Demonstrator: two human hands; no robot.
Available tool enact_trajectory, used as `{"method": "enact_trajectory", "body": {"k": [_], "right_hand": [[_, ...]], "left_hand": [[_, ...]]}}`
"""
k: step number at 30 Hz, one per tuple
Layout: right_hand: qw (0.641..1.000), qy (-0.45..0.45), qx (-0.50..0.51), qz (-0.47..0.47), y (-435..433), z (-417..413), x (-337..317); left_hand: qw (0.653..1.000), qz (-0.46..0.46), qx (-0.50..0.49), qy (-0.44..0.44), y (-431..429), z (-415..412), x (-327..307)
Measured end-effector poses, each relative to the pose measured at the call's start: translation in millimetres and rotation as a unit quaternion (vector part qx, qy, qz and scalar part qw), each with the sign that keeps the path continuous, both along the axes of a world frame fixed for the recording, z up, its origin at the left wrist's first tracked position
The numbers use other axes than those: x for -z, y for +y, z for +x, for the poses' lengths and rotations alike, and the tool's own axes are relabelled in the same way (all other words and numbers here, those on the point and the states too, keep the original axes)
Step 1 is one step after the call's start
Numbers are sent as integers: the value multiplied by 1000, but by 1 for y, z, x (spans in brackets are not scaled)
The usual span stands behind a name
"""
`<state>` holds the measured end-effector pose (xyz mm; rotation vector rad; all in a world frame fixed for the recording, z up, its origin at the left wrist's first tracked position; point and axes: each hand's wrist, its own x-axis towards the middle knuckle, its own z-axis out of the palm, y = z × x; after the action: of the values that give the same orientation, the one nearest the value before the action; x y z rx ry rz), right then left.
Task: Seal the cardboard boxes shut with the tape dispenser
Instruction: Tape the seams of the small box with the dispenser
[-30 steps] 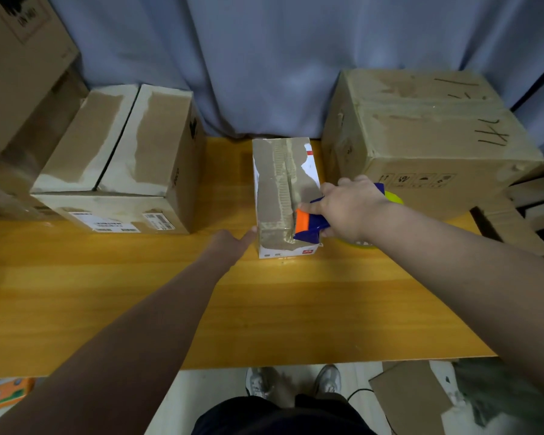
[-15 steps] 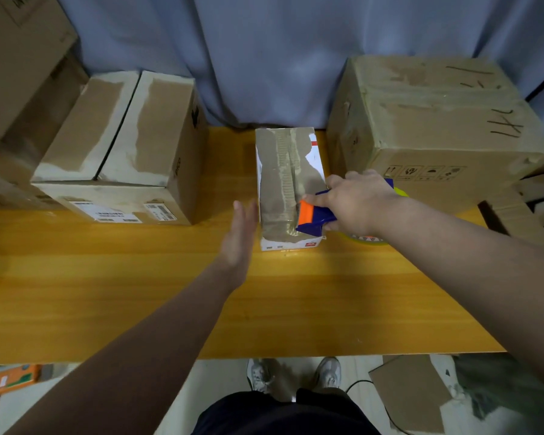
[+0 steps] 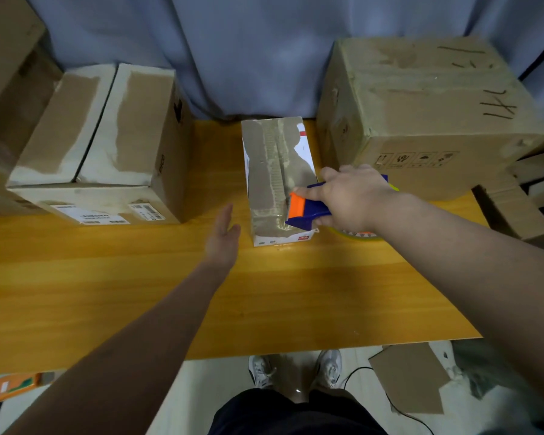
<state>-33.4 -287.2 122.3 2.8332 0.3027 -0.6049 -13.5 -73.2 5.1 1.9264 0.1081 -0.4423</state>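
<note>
Right hand: the tape dispenser (image 3: pixel 305 208) is being gripped by the right hand (image 3: pixel 349 199), with the fingers curled round its blue handle.
Tape dispenser: its orange front end is being pressed on the top of the small box (image 3: pixel 277 180), near the front edge and right of the middle seam.
Small box: it is being carried by the desk (image 3: pixel 264 293), between two larger boxes; its top is being covered by brownish tape strips.
Left hand: the left hand (image 3: pixel 222 237) is being held spread, fingers straight and together, just beside the left wall of the small box, with a narrow gap.
Left box (image 3: pixel 107 146): it is being kept at the desk's left, flaps down.
Large box (image 3: pixel 421 114): it is being kept at the right, behind the right hand.
</note>
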Motion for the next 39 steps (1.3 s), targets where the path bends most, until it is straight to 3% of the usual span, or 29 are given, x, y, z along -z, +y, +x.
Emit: {"method": "enact_trajectory", "body": {"k": [1, 3, 6, 8, 20, 24, 30, 34, 37, 39], "right_hand": [[1000, 2, 1, 4, -1, 0, 0], [1000, 7, -1, 9, -2, 1, 0], [1000, 12, -10, 7, -3, 2, -2], [1000, 10, -14, 6, -3, 3, -3], [1000, 2, -1, 7, -3, 2, 1], [1000, -8, -21, -15, 2, 1, 0], [1000, -3, -16, -19, 2, 1, 0], [1000, 27, 2, -6, -3, 0, 0], [999, 24, -20, -18, -5, 0, 0], [997, 13, -60, -41, -4, 2, -3]], "left_hand": [[989, 57, 85, -106, 7, 5, 2], [915, 168, 261, -256, 15, 16, 0], [799, 297, 400, -337, 12, 32, -8], [768, 339, 419, -345, 4, 42, -12], [732, 359, 437, -381, -1, 55, 1], [696, 368, 453, -419, 2, 51, -5], [724, 362, 432, -398, 13, 27, -19], [759, 420, 385, -316, -15, 1, -27], [737, 485, 365, -296, -31, -11, -25], [741, 500, 356, -272, -33, -15, -23]]}}
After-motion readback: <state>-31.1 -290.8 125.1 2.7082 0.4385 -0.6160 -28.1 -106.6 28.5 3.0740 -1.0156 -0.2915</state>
